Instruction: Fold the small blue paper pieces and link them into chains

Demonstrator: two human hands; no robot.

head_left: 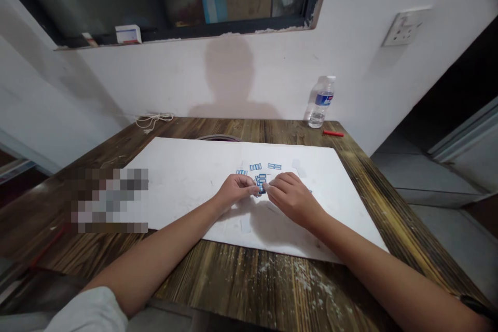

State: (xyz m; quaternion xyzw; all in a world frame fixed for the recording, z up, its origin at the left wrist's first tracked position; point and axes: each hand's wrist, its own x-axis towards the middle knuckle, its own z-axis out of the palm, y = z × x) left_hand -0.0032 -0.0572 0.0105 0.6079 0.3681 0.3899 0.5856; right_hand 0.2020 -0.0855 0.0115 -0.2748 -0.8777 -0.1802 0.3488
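Note:
Over a white board [182,176], my two hands meet at a small blue-and-white piece [262,179] with blue-outlined rectangles. My left hand [237,189] pinches its lower left side between thumb and fingertips. From the other side my right hand [292,196] is closed, its thumb and curled fingers at the piece's right edge; the fingertips partly hide the contact. Just beyond the hands lie similar blue-outlined pieces: one at left [241,172], one in the middle [256,167] and one at right [274,166]. Another blue bit peeks out beside my right wrist.
Pale thin patches lie on the board, one behind my right hand [299,167] and one in front [245,225]. At the back of the wooden table [233,280] are a water bottle [321,104], a red stick-like object [333,133] and a white cable [153,119]. The left side is blurred out.

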